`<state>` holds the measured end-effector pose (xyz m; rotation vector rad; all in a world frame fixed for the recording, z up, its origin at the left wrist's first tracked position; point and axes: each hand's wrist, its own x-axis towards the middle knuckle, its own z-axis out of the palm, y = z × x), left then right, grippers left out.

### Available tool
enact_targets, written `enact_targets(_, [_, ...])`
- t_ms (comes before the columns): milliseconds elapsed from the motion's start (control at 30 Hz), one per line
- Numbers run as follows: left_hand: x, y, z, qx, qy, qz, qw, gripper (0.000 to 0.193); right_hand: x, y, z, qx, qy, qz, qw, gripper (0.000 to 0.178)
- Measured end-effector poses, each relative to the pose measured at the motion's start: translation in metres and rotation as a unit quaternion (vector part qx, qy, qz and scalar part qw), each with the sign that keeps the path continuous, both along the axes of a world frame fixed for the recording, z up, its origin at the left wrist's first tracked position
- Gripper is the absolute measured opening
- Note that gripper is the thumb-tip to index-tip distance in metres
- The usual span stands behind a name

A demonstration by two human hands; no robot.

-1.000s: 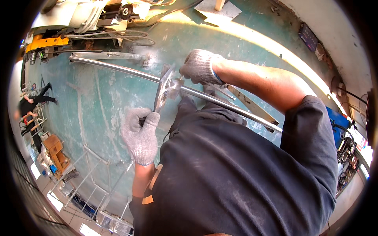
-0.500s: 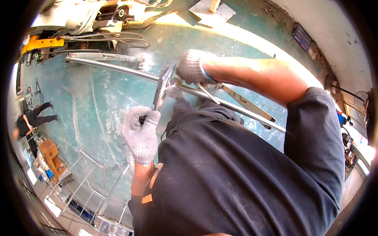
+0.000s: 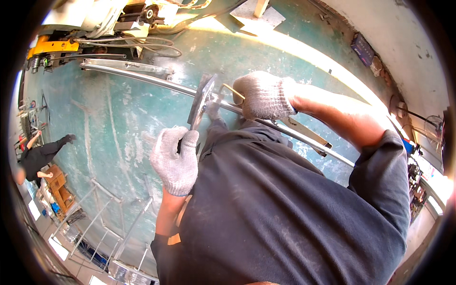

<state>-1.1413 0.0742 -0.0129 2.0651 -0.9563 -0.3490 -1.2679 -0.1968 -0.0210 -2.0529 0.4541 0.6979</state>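
Observation:
A long silver metal rail runs slantwise in front of my body. Across it stands a flat grey metal plate, bright along one edge. My left hand, in a pale knit glove, is closed at the plate's lower end, thumb against curled fingers. To the right of the plate, my gloved right hand makes a fist over the rail. Out of it sticks a thin, brass-coloured bent rod like a hex key, its short end pointing toward the plate. The rest of that rod is hidden in the fist.
A flat metal strip lies beside the rail at right. Machinery with a yellow part and cables stands at upper left. At lower left are a metal tube frame and a brown wooden box; another person is near it.
My right fist has shifted right and slightly down, and the bent rod now shows out of it. My left hand and the plate have moved only slightly. The other person's arms have changed position.

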Motion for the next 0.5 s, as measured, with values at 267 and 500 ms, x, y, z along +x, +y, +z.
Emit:
enact_targets(267, [0.003, -0.003, 0.004, 0.028, -0.089, -0.034, 0.995, 0.014, 0.003, -0.004, 0.0, -0.003, 0.013, 0.045, 0.999, 0.036])
enact_targets(500, [0.002, -0.005, 0.003, 0.009, -0.092, -0.045, 0.995, 0.013, -0.017, -0.005, -0.023, -0.031, -0.04, 0.053, 0.997, 0.03])
